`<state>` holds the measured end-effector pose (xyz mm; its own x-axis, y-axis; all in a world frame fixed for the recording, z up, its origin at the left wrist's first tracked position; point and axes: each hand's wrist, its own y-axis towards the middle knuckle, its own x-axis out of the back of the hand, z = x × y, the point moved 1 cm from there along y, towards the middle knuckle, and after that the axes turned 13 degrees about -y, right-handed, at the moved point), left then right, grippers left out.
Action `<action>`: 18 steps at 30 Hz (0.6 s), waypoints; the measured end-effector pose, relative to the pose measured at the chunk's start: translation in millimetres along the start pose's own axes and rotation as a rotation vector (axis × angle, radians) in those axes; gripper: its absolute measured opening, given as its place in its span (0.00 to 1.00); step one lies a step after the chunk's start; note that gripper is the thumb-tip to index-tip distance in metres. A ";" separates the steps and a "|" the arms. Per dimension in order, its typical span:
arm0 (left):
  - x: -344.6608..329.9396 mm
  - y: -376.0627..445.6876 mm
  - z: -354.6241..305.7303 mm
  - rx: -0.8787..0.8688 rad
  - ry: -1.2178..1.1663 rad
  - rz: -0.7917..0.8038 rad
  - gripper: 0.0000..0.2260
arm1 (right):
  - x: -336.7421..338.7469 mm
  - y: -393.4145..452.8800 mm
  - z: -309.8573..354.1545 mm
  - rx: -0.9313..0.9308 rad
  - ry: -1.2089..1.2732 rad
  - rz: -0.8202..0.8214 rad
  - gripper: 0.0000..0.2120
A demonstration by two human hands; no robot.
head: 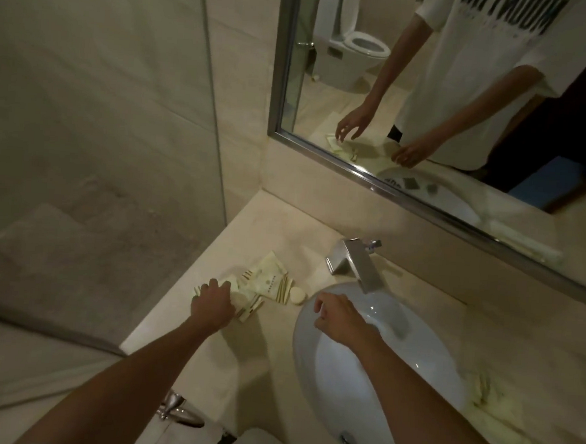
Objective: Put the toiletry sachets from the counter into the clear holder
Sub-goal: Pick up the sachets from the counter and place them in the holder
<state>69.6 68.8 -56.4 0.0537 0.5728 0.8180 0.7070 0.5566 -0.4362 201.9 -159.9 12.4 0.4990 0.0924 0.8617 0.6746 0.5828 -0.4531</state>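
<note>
A loose pile of pale cream toiletry sachets [267, 282] lies on the beige counter [250, 229], left of the sink. My left hand [212, 304] rests on the near left part of the pile, fingers bent down onto the packets; the mirror shows those fingers apart. My right hand [333, 318] hovers over the left rim of the sink, fingers loosely curled, with nothing in it. On the counter right of the sink stands a blurred clear holder [499, 416] with several cream sachets in it.
A white oval sink [309, 377] fills the middle, with a chrome tap [354, 263] behind it. A small round cream puck [297, 296] lies beside the pile. A framed mirror [422, 209] hangs above the counter. A glass shower wall [211, 79] stands to the left.
</note>
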 end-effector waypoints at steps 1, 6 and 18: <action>1.6 3.8 2.5 0.000 0.002 -0.001 0.19 | -2.0 4.5 6.0 0.008 -0.010 -0.001 0.07; 3.1 19.3 17.5 -0.009 0.005 0.008 0.23 | -11.2 29.6 31.2 0.023 -0.033 -0.002 0.04; -5.5 29.3 56.6 0.007 -0.316 -0.001 0.25 | -27.2 84.3 83.0 0.070 -0.152 -0.054 0.12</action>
<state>50.1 116.0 -94.9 -0.1698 0.7302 0.6619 0.7021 0.5609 -0.4387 200.0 -46.3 -30.3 0.3712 0.1771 0.9115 0.6560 0.6448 -0.3924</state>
